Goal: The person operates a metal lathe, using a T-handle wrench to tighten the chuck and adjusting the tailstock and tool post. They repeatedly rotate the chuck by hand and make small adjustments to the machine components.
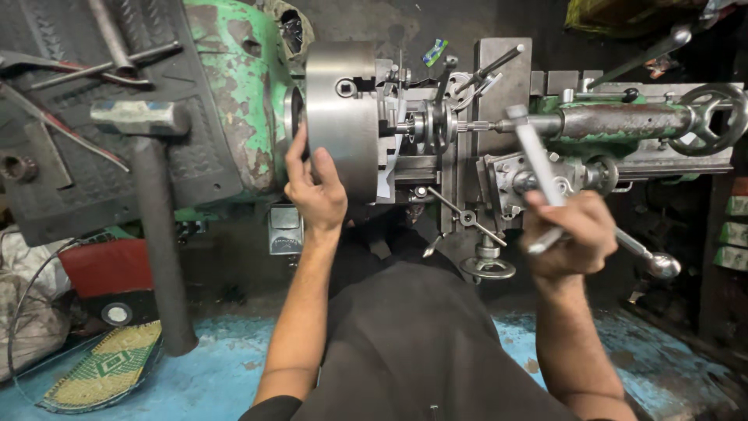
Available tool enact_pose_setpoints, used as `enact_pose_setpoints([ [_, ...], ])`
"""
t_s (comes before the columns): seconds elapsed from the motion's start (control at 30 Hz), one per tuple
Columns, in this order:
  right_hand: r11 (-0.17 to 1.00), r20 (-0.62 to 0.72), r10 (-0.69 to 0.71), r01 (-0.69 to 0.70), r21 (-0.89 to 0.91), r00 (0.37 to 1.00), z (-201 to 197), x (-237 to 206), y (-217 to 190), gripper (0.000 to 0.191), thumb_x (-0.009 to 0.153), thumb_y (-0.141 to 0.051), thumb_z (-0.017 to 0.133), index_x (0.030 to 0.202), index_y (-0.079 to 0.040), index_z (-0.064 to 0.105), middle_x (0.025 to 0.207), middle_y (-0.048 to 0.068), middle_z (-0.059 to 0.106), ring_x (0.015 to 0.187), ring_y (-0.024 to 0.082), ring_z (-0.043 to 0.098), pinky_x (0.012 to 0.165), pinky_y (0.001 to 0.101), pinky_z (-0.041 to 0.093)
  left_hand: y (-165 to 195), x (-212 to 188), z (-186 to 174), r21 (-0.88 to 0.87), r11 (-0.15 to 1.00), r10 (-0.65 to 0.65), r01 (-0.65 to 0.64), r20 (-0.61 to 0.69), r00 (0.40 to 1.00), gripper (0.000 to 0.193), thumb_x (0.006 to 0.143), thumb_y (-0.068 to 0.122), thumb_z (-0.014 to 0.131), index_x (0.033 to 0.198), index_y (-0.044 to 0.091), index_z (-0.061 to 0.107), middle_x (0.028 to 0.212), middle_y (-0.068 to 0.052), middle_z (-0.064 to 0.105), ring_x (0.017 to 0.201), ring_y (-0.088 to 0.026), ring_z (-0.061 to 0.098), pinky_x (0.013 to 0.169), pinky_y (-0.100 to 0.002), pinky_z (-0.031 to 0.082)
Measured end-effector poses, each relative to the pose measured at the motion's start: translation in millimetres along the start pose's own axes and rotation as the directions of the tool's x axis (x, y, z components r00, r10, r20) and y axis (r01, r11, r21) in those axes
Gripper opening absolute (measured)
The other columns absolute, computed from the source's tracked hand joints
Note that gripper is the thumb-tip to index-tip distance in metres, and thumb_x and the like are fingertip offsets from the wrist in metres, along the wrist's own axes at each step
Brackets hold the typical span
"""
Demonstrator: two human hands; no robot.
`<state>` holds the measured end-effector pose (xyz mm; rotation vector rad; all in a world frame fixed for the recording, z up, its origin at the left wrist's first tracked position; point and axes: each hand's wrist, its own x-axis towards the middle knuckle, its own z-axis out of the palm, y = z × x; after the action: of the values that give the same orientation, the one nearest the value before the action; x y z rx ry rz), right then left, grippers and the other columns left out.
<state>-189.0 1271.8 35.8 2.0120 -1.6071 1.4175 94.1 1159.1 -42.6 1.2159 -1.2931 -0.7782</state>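
I stand at a worn green lathe (234,93). My left hand (314,187) lies flat against the side of the big grey steel chuck (343,117), fingers spread on its rim. A small round workpiece (421,125) sits in the chuck jaws, facing the tailstock (623,121). My right hand (573,234) is closed around a pale metal bar handle (536,168) that rises slanting up from the tool post area (514,179).
A sledgehammer (148,156) leans with its head on the black headstock cover, beside loose rods and tongs (93,70). The tailstock handwheel (709,117) is at right. A carriage handwheel (487,265) and ball-ended lever (662,265) jut toward me. Blue floor and a woven mat (109,366) lie below.
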Motion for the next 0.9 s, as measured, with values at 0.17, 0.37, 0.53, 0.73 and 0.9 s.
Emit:
enact_pose_setpoints([
  [0.17, 0.971, 0.265, -0.081, 0.017, 0.237, 0.961, 43, 45, -52, 0.032, 0.084, 0.0, 0.083, 0.112, -0.007, 0.069, 0.074, 0.002, 0.064, 0.057, 0.014, 0.056, 0.05, 0.0319, 0.039, -51, -25, -1, 0.032, 0.98, 0.198, -0.197, -0.051, 0.979, 0.042, 0.113, 0.021, 0.051, 0.146, -0.004, 0.044, 0.106, -0.019, 0.077, 0.086, -0.018, 0.077, 0.074, -0.027, 0.061],
  [0.37, 0.962, 0.558, 0.066, -0.202, 0.185, 0.827, 77, 68, -113, 0.042, 0.082, -0.001, 0.077, 0.122, -0.008, 0.066, 0.091, 0.009, 0.07, 0.071, 0.026, 0.069, 0.061, 0.0362, 0.053, -117, -56, 7, 0.078, 0.948, 0.317, -0.309, -0.145, 0.937, 0.05, 0.108, 0.035, 0.053, 0.141, -0.002, 0.047, 0.093, -0.016, 0.068, 0.08, -0.02, 0.069, 0.07, -0.03, 0.057],
  [0.53, 0.942, 0.547, 0.183, -0.305, 0.14, 0.817, 76, 72, -152, 0.04, 0.088, -0.003, 0.071, 0.126, -0.007, 0.061, 0.103, 0.014, 0.072, 0.082, 0.031, 0.073, 0.068, 0.0386, 0.057, -127, -70, -11, 0.17, 0.92, 0.356, -0.353, 0.009, 0.934, 0.044, 0.108, 0.027, 0.058, 0.141, -0.001, 0.05, 0.11, -0.018, 0.068, 0.091, -0.027, 0.064, 0.079, -0.041, 0.054],
  [0.73, 0.86, 0.818, 0.272, -0.509, 0.03, 0.507, 86, 87, -154, 0.029, 0.093, -0.008, 0.067, 0.12, -0.006, 0.058, 0.077, 0.017, 0.07, 0.072, 0.036, 0.072, 0.06, 0.0465, 0.053, -33, -72, -39, 0.095, 0.995, -0.024, 0.02, 0.039, 0.999, 0.045, 0.107, 0.027, 0.06, 0.14, -0.001, 0.051, 0.123, -0.018, 0.063, 0.106, -0.032, 0.067, 0.094, -0.042, 0.055],
  [0.9, 0.79, 0.862, 0.189, -0.595, 0.15, 0.469, 90, 62, -148, 0.032, 0.094, -0.01, 0.064, 0.122, -0.004, 0.051, 0.078, 0.018, 0.069, 0.074, 0.04, 0.071, 0.059, 0.0477, 0.052, 55, -16, -45, -0.41, 0.869, 0.257, -0.276, -0.103, 0.961, 0.042, 0.111, 0.039, 0.05, 0.136, 0.006, 0.048, 0.132, -0.014, 0.058, 0.118, -0.027, 0.065, 0.104, -0.039, 0.053],
])
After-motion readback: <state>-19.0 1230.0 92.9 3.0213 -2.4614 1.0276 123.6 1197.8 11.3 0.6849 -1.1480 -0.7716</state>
